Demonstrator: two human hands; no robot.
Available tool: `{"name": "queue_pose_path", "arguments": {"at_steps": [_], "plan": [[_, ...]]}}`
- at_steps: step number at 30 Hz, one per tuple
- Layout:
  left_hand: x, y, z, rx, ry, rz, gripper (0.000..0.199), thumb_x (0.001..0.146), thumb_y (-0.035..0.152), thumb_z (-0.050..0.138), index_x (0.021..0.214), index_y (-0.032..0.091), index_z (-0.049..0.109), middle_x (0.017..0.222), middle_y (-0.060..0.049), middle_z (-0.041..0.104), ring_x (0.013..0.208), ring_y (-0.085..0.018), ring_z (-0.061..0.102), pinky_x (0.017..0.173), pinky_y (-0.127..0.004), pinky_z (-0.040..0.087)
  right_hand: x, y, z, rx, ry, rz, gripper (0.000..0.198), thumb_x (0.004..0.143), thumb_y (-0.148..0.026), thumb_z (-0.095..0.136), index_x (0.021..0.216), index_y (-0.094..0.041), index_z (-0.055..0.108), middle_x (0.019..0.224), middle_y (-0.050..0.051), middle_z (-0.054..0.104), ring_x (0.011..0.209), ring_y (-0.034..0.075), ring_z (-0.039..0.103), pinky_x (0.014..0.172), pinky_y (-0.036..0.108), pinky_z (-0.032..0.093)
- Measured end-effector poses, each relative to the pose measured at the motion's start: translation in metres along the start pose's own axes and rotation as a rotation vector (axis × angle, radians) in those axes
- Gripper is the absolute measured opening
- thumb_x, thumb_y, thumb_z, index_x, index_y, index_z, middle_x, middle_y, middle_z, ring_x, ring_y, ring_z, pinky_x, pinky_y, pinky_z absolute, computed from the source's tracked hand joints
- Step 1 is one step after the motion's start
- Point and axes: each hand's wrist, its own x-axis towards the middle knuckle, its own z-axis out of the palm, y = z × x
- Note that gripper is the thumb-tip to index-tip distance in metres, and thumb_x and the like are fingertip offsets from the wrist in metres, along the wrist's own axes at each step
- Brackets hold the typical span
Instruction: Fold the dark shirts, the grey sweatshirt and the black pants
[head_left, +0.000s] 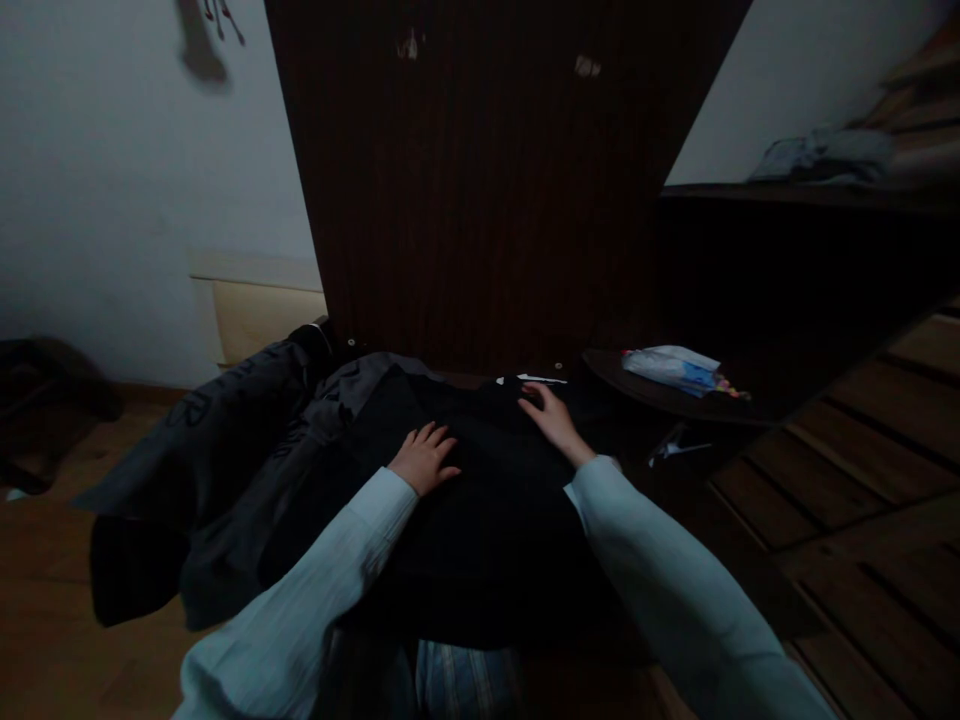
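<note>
A black cloth garment [487, 530] lies spread out in front of me; its exact kind I cannot make out. My left hand [424, 460] rests flat on it with the fingers spread. Farther right, my right hand [551, 415] is at the garment's far edge, thumb and fingers apart, nothing visible between them. Just behind the right fingertips sits a small white patch [551, 380]. On the left, a dark grey garment with black lettering [225, 430] lies bunched beside the black one and hangs over the edge.
A tall dark wooden panel [480, 200] rises behind the cloth. To the right, a plastic packet [671, 368] lies on a rounded dark shelf [637, 390]. Slatted wood [862, 460] stands at far right. Folded cloth [825, 155] lies on an upper shelf. Wooden floor [45, 560] shows at left.
</note>
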Motion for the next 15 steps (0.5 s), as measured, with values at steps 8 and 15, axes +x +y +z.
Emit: {"name": "queue_pose_path", "arguments": {"at_steps": [8, 15], "plan": [[0.04, -0.012, 0.05, -0.004, 0.147, -0.114, 0.047, 0.086, 0.043, 0.035, 0.125, 0.017, 0.043, 0.136, -0.011, 0.039, 0.127, -0.027, 0.029, 0.099, -0.042, 0.031, -0.043, 0.072, -0.118, -0.151, 0.379, 0.504, 0.029, 0.059, -0.04, 0.062, 0.074, -0.015, 0.061, 0.071, 0.006, 0.065, 0.07, 0.02, 0.06, 0.067, 0.032, 0.045], [0.042, -0.019, 0.063, -0.05, 0.242, -0.094, 0.043, 0.085, 0.041, 0.039, 0.121, 0.019, 0.048, 0.132, -0.009, 0.044, 0.125, -0.026, 0.034, 0.098, -0.039, 0.033, -0.048, 0.064, -0.112, -0.22, 0.233, 0.509, 0.035, 0.057, -0.05, 0.061, 0.066, -0.016, 0.064, 0.066, 0.005, 0.064, 0.065, 0.019, 0.059, 0.058, 0.028, 0.042]]}}
